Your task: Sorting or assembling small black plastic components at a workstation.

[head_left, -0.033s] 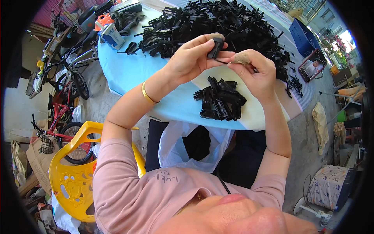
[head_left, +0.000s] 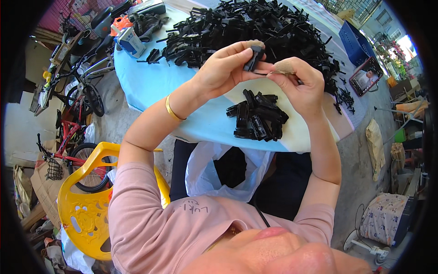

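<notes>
Just above the small pile (head_left: pixel 258 116), both hands' grips pinch one black plastic clip (head_left: pixel 253 58): left hand (head_left: pixel 223 68), right hand (head_left: pixel 299 82).

The small black plastic clip (head_left: pixel 253 58) at upper centre looks matt and hard, like the little heap of black plastic parts (head_left: pixel 258 116) below it and the large pile of black plastic pieces (head_left: pixel 255 25) at the top. The pale blue table cover (head_left: pixel 146 80) appears smooth and faintly shiny. A thin gold metal bangle (head_left: pixel 172 109) gleams. The yellow moulded plastic chair (head_left: pixel 84 205), lower left, is glossy; the white plastic bag (head_left: pixel 205 176) is thin and crinkled.
</notes>
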Tool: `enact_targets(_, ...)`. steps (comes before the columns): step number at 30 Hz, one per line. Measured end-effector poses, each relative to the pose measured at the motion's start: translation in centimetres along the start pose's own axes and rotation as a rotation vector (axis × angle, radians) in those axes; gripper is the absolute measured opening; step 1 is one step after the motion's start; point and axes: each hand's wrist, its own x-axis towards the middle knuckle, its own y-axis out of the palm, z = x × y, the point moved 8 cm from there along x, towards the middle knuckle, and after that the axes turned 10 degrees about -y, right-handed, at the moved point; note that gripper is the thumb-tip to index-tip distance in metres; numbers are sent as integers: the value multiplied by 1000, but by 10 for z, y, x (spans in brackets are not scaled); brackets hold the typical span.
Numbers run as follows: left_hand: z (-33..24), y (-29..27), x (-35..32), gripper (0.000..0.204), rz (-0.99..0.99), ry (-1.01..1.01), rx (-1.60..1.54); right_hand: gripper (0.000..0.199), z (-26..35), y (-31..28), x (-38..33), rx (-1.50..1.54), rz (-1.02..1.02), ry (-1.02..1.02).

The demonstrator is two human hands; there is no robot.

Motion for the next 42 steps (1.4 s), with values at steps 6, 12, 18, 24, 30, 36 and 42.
enact_targets(6, 0, 19, -6, 38, -100, 64, 563, 19, -25, 0, -9, 126, -112, 258)
enact_targets(12, 1, 23, -10, 40, -122, 170, 820, 16, -41, 11, -15, 255, 12, 414)
enact_targets(18, -6, 20, -11, 38, -166, 200, 742, 18, -42, 22, -20, 476, 63, 559)
enact_targets(24, -8, 27, -12, 36, -128, 294, 622, 21, -41, 20, -21, 503, 24, 546)
enact_targets(30, -8, 25, -13, 35, -102, 322, 713, 20, -31, 22, -16, 385, 57, 495)
enact_targets(36, -6, 26, -14, 33, -119, 326, 660, 19, -29, 22, -17, 378, 62, 445)
enact_targets(42, -12, 23, -23, 24, -271, 502, 953, 17, -29, 27, -19, 358, 107, 511)
